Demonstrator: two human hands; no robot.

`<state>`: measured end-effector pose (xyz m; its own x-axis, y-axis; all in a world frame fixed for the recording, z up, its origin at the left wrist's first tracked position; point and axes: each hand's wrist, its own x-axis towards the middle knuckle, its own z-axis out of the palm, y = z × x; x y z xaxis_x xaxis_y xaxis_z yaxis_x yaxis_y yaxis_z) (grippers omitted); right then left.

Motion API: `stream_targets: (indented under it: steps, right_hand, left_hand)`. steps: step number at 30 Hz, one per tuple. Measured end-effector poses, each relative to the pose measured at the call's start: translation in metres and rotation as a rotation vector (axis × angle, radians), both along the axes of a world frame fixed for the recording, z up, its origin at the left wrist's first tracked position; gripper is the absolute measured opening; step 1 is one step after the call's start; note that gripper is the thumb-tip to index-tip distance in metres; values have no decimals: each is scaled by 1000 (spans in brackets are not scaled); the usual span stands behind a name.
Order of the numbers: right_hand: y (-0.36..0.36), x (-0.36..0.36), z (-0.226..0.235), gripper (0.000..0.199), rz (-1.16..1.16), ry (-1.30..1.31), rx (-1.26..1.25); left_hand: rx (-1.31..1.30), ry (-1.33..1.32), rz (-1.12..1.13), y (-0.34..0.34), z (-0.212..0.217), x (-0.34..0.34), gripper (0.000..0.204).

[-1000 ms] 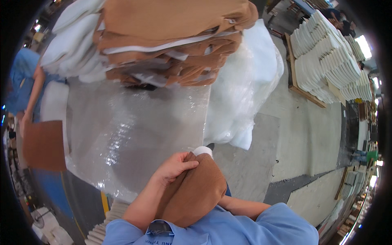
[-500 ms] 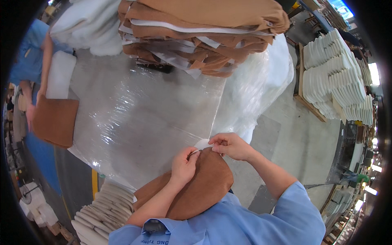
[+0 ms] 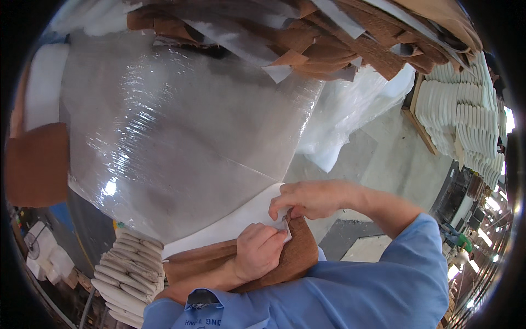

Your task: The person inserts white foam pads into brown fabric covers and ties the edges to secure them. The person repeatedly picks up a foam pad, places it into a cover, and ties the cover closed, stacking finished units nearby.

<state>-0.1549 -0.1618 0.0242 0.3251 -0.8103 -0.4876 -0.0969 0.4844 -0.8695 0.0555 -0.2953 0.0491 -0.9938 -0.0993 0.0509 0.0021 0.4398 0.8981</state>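
Observation:
A brown fabric cover (image 3: 298, 257) with a white foam pad (image 3: 241, 222) partly out of it lies close to my chest. My left hand (image 3: 257, 252) presses down on the brown cover and grips its edge. My right hand (image 3: 307, 198) pinches the white corner of the pad where it meets the cover's opening. Both hands touch at that corner. Blue sleeves cover my forearms.
A big bundle wrapped in clear plastic film (image 3: 175, 131) stands right in front, with a heap of brown covers (image 3: 339, 38) on top. White foam pieces are stacked at the lower left (image 3: 123, 274) and on a pallet at the right (image 3: 466, 126). Another brown cushion (image 3: 35, 164) is at the left.
The view has tilted down and closer to the wrapped bundle. My right hand came in from the right to the pad's corner, and more white pad shows beyond the brown cover.

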Motion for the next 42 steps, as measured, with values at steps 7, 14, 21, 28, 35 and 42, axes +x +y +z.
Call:
stream_targets:
  steps: [7, 14, 21, 28, 35, 42]
  right_hand:
    - [-24, -25, -23, 25, 175, -424, 393]
    - [-52, -19, -9, 26, 434, -165, 311]
    - [-58, -7, 2, 10, 529, 34, -102]
    - [-37, -9, 13, 9, 433, 161, -282]
    - [3, -4, 37, 22, 136, 338, -154]
    - [-7, 11, 17, 21, 238, 157, -264]
  left_hand:
    - [13, 28, -36, -6, -2, 2, 25]
    - [0, 103, -13, -4, -3, 8, 16]
    - [-8, 158, 3, -1, 0, 17, 14]
    - [51, 140, 56, 2, 1, 21, 13]
    - [52, 121, 37, 4, -3, 25, 22]
    - [28, 133, 11, 12, 0, 29, 14]
